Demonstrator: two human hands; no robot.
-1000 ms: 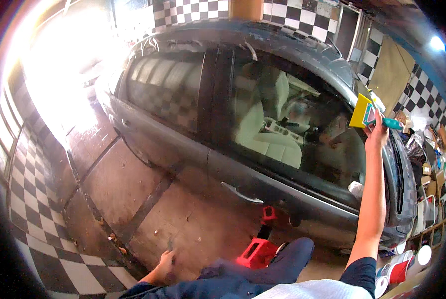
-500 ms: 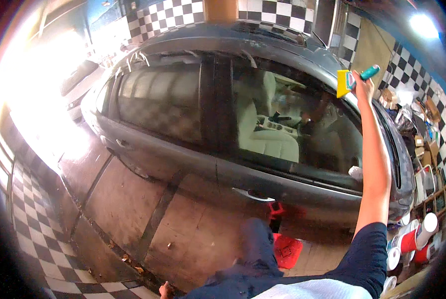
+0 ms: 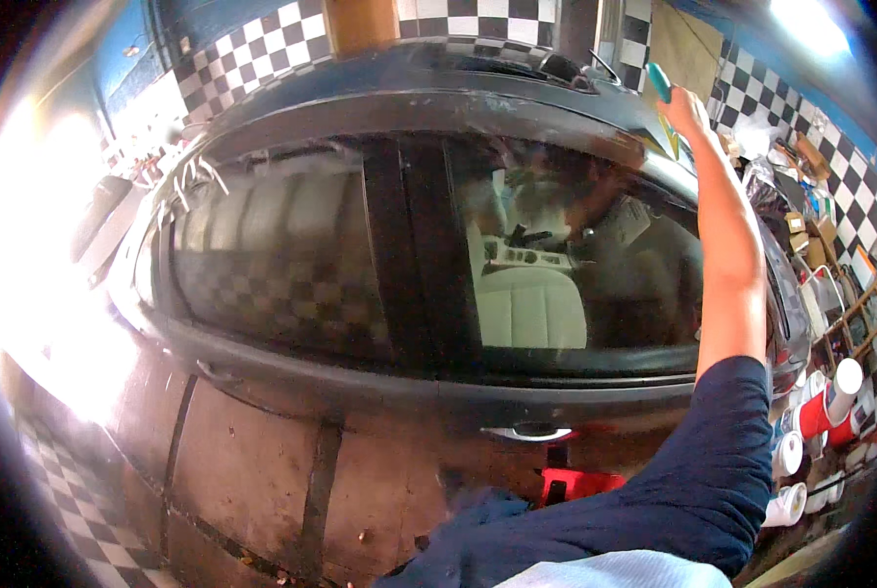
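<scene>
My right hand (image 3: 685,116) is shut on a squeegee with a teal handle (image 3: 660,83) and a yellow blade (image 3: 672,137), held out at arm's length by the front roof pillar and windshield edge of the dark grey car (image 3: 428,397). Whether the blade touches the car, I cannot tell. Below my arm are the front side window (image 3: 615,294), with a pale seat showing through it, and the door handle (image 3: 536,431). The tinted rear window (image 3: 262,245) is at left. My left hand is out of view.
A red plastic object (image 3: 580,485) lies on the tiled floor (image 3: 242,461) by the car. White buckets (image 3: 786,456) and piled clutter (image 3: 811,245) line the right side. Checkered walls (image 3: 477,15) surround the car. Bright glare washes out the left.
My right arm has stretched higher and farther across the car, and the squeegee has turned handle-up. My left hand, at the lower edge earlier, has left the view. The camera has moved closer over the car.
</scene>
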